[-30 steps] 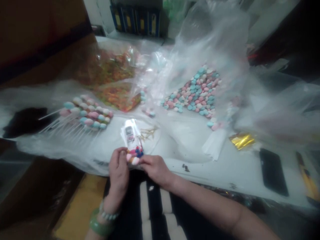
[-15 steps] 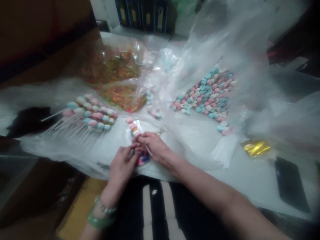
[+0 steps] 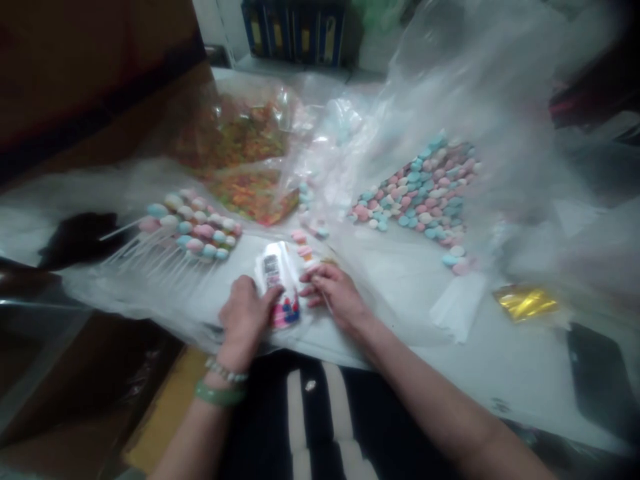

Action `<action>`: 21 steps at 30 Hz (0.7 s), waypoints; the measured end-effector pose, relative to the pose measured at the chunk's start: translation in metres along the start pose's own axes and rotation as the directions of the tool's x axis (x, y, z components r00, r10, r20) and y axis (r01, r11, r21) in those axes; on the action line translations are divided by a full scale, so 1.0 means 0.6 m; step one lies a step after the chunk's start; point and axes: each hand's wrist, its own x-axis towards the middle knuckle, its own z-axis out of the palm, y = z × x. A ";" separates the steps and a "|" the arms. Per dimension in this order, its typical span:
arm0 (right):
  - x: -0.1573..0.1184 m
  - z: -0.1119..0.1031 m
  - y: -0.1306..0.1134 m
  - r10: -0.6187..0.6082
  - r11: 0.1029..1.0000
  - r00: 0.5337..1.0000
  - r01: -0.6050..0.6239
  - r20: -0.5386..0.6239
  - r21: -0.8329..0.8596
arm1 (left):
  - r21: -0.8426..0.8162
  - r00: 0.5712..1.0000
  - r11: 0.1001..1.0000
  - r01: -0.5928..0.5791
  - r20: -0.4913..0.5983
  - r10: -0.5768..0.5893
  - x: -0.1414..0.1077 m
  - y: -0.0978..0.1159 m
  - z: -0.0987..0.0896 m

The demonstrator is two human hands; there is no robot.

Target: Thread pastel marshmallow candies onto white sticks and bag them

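My left hand [image 3: 246,312] is closed with its thumb on a printed plastic packet [image 3: 273,270] that lies on the white table. Just to the right, my right hand [image 3: 333,293] pinches a candy skewer [image 3: 302,248] of pink and orange pieces, its top pointing away from me. A small gap separates the two hands. Several finished skewers [image 3: 200,227] of pink, white and blue candies on white sticks lie in a bundle at the left.
Clear bags of orange-green candies [image 3: 250,193] lie behind. A large open bag of pastel candies [image 3: 420,193] is at the right, near white strips [image 3: 459,308], gold ties [image 3: 525,303] and a dark flat object [image 3: 600,373]. A cardboard box [image 3: 90,80] stands back left.
My hands have moved apart. The skewer in my right hand has shifted right, off the packet, which now shows more fully beside my left hand. The view has shifted slightly.
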 end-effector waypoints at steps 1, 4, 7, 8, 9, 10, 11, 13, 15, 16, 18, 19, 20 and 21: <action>-0.001 0.001 0.002 -0.005 1.000 1.000 0.006 0.010 -0.029 | 0.009 1.000 1.000 0.000 0.023 0.000 0.005 0.005 -0.001; 0.001 -0.003 0.007 -0.031 0.994 0.999 0.033 0.025 -0.103 | -0.091 0.996 0.994 0.060 0.069 -0.054 0.013 0.006 -0.001; 0.002 -0.011 0.010 -0.048 0.990 0.998 0.053 0.039 -0.130 | -0.236 0.996 0.968 0.080 0.044 -0.071 0.011 -0.004 -0.001; 0.002 -0.012 0.011 -0.057 0.988 0.997 0.064 0.053 -0.138 | -0.273 0.998 0.960 0.055 0.025 -0.050 0.009 -0.009 -0.002; 0.001 -0.013 0.012 -0.069 0.986 0.995 0.079 0.069 -0.148 | -0.301 1.000 0.953 0.022 0.005 -0.021 0.006 -0.013 -0.004; 0.000 -0.013 0.012 -0.081 0.984 0.993 0.094 0.086 -0.155 | -0.312 1.000 0.950 -0.009 -0.025 0.001 0.004 -0.016 -0.006; -0.001 -0.012 0.012 -0.091 0.982 0.991 0.107 0.101 -0.159 | -0.304 0.997 0.952 -0.038 -0.073 0.017 0.003 -0.019 -0.008; -0.003 -0.010 0.011 -0.101 0.980 0.988 0.119 0.119 -0.158 | -0.241 0.980 0.967 -0.085 -0.197 0.037 0.002 -0.025 -0.008; -0.006 -0.009 0.009 -0.096 0.981 0.989 0.114 0.117 -0.158 | -0.187 0.954 0.974 -0.127 -0.292 0.068 0.004 -0.029 -0.004; -0.007 -0.010 0.008 -0.090 0.981 0.990 0.107 0.108 -0.161 | -0.185 0.946 0.970 -0.157 -0.312 0.094 0.005 -0.032 -0.001; -0.009 -0.011 0.007 -0.078 0.982 0.993 0.091 0.085 -0.167 | -0.212 0.931 0.948 -0.240 -0.327 0.162 0.010 -0.042 0.000; -0.010 -0.012 0.007 -0.074 0.982 0.994 0.086 0.076 -0.169 | -0.216 0.913 0.936 -0.278 -0.361 0.188 0.013 -0.051 -0.005; -0.010 -0.013 0.008 -0.070 0.982 0.995 0.081 0.070 -0.171 | -0.201 0.884 0.935 -0.294 -0.430 0.185 0.019 -0.064 -0.016; -0.009 -0.014 0.009 -0.064 0.982 0.996 0.075 0.069 -0.173 | -0.174 0.838 0.946 -0.275 -0.525 0.147 0.027 -0.081 -0.033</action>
